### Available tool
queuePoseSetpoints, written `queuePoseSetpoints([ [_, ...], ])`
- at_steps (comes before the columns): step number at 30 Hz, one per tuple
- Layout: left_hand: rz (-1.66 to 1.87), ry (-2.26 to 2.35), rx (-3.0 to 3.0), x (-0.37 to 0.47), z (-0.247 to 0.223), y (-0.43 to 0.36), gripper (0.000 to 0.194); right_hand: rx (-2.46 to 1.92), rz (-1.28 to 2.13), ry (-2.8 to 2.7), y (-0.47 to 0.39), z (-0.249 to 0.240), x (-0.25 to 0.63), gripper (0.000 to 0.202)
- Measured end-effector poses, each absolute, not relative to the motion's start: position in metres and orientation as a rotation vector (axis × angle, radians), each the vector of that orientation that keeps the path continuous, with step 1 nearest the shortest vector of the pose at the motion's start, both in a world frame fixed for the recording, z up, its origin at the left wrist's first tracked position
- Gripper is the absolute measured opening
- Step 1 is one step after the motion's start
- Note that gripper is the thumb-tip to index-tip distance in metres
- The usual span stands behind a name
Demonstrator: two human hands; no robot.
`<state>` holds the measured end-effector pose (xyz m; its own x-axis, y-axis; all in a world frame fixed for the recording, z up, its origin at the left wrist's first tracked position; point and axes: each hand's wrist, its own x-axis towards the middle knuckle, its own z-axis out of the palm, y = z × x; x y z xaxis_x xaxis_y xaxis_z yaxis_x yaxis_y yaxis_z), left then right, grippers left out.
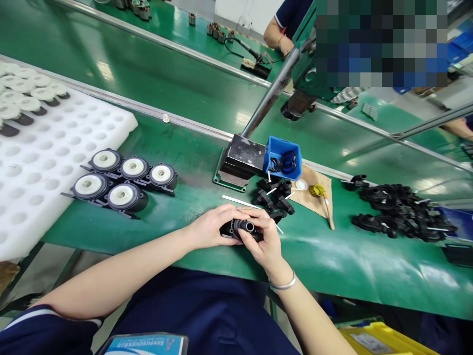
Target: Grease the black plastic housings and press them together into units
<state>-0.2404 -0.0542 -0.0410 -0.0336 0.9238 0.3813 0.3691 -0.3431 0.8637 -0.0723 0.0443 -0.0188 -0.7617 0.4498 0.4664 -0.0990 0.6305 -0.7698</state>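
Both hands hold one black plastic part [247, 227] with a round tube opening, close to the table's front edge. My left hand [212, 228] grips its left side, fingers over the top. Thumb and fingers of my right hand [264, 236] press round its right side. Just beyond lie several small black parts [273, 193] and a thin white stick [238, 200]. A blue bin [284, 159] with black rings stands behind them. To the left sit several black round housings with white discs [123, 195].
A press with a black block [244, 154] and slanted post stands behind my hands. White foam tray [55, 143] is at left. A yellow-headed brush [318, 191] lies on brown paper; black parts [402, 209] are heaped at right. Across the line, a person's arm [275, 35] shows.
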Motion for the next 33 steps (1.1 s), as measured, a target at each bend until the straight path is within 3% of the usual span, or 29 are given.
queuePoseSetpoints([
  [26, 1.361, 1.395, 1.801, -0.242, -0.040, -0.051, 0.051, -0.348, 1.100, -2.180, 0.042, -0.021, -0.074, 0.022],
  [30, 1.352, 1.444, 1.821, -0.241, -0.033, -0.051, 0.055, -0.378, 1.089, -2.319, 0.051, 0.004, -0.070, 0.027],
  [33, 1.389, 1.447, 1.882, -0.250, -0.006, -0.046, 0.057, -0.351, 1.026, -2.314, 0.073, 0.053, -0.065, 0.035],
])
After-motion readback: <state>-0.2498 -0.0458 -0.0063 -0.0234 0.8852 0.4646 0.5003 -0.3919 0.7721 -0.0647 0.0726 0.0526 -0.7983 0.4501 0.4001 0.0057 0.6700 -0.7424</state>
